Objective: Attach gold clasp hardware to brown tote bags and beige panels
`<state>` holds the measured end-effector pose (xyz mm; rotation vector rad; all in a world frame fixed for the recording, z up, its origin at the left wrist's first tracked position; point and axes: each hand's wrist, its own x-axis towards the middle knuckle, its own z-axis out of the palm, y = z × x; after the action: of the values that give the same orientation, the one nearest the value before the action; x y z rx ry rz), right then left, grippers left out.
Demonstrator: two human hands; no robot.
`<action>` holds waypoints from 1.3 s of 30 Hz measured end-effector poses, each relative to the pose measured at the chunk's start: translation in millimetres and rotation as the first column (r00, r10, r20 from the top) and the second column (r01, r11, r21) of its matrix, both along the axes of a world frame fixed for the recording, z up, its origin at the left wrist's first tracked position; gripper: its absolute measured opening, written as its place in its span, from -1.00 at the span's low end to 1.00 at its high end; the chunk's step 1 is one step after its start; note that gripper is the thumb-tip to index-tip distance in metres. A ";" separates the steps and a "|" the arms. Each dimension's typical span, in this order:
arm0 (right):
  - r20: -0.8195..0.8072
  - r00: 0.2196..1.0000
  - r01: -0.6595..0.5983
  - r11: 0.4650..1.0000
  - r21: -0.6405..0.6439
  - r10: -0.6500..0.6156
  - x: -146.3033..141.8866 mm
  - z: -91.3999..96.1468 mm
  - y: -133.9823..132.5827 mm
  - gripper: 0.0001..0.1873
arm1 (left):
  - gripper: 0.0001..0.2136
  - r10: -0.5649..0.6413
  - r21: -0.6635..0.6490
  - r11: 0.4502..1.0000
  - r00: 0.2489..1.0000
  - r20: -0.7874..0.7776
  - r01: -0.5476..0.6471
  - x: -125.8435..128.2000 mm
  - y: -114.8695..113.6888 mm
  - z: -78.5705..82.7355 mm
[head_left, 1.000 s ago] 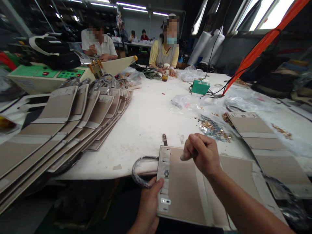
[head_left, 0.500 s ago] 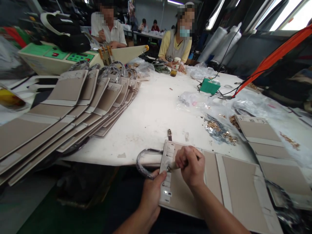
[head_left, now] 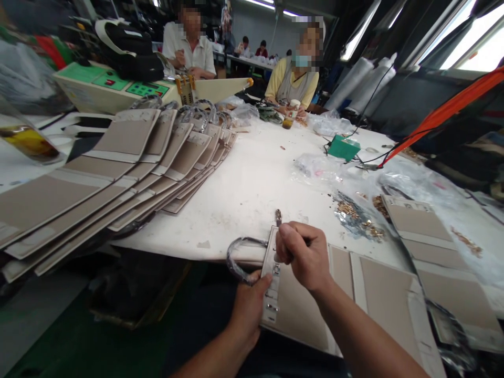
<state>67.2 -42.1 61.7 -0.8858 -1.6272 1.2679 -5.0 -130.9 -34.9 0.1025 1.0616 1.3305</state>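
A flat beige bag panel [head_left: 291, 302] with pale crosswise strips lies over the table's front edge. My left hand [head_left: 250, 302] grips its left end, thumb on top and fingers underneath, beside a plastic-wrapped loop handle [head_left: 232, 257]. My right hand [head_left: 305, 252] is a fist over the upper part of that end. It holds a short pale rod-shaped tool, mostly hidden by the fingers. Small metal fittings [head_left: 271, 307] sit along the pale end strip. A strap tab with a metal clasp [head_left: 279, 217] sticks out past the panel's far edge.
Similar panels [head_left: 126, 136] lie stacked on the left, another panel [head_left: 437, 247] on the right. Small gold-coloured metal parts [head_left: 348, 210] lie on the white table [head_left: 244, 184]. Further back are a green box [head_left: 343, 148], an orange strap [head_left: 444, 115], a machine [head_left: 98, 86] and two co-workers.
My right hand has moved up along the panel's end strip, from the middle fitting toward the far edge. My left hand keeps its grip. The view has shifted slightly.
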 end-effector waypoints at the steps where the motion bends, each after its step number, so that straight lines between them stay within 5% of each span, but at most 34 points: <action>1: 0.010 1.000 -0.027 0.999 0.019 0.027 -3.9 2.6 0.2 -0.40 | -0.67 0.002 0.009 1.000 1.000 -0.006 -0.002 -0.3 -0.3 0.7; 6: 0.210 0.977 -0.050 0.998 0.038 0.041 -2.1 0.3 1.0 -0.40 | -0.67 0.029 0.021 0.999 1.000 0.010 -0.030 -1.0 -1.1 0.6; 12: -0.042 0.999 -0.005 0.999 0.040 0.007 13.9 -14.5 -5.0 -0.39 | -0.64 0.018 0.013 1.000 1.000 0.003 -0.018 -0.5 0.1 -2.4; 16: 0.176 0.983 0.060 0.998 0.005 -0.060 29.4 -15.0 1.3 -0.39 | -0.64 0.009 -0.001 1.000 1.000 0.014 -0.009 -1.9 -0.6 -3.3; 20: 0.526 0.827 0.191 0.979 0.069 -0.198 57.2 -14.8 19.2 -0.61 | -0.60 -0.007 -0.021 1.000 0.999 0.051 0.008 -1.5 -4.8 -2.6; 23: 0.710 0.681 0.144 0.983 0.113 -0.181 65.9 -28.6 28.6 -0.84 | -0.57 -0.019 -0.046 0.999 0.997 0.069 0.022 0.3 -7.6 -1.1; 26: 0.778 0.587 0.137 0.975 0.176 -0.223 61.1 -44.7 32.7 -0.86 | -0.54 -0.077 -0.061 0.995 0.996 0.053 0.080 -2.4 -9.9 -1.0; 30: 0.803 0.541 0.116 0.967 0.225 -0.252 54.9 -50.2 38.6 -0.82 | -0.42 0.011 -0.045 0.999 0.973 -0.232 -0.022 -25.0 -19.4 -0.6; 32: 0.811 0.537 0.094 0.971 0.218 -0.234 55.9 -48.5 42.7 -0.81 | -0.33 0.170 0.032 0.983 0.824 -0.540 -0.182 -42.7 -24.0 4.7; 34: 0.811 0.541 0.084 0.974 0.212 -0.223 57.9 -47.3 46.1 -0.81 | -0.30 0.267 0.200 0.962 0.501 -0.823 -0.184 -57.7 -22.1 14.3; 37: 0.804 0.548 0.087 0.972 0.220 -0.231 59.3 -47.7 48.2 -0.81 | -0.41 0.318 0.311 0.919 0.009 -0.948 0.244 -64.0 1.0 28.6; 39: 0.802 0.546 0.087 0.968 0.234 -0.243 59.1 -48.2 47.4 -0.79 | -0.50 0.302 0.172 0.825 -0.164 -0.939 0.538 -58.0 26.0 32.1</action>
<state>126.3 5.3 13.5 -1.6486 -2.2475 0.5275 -63.0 -104.9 -2.8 2.1007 1.8095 1.1168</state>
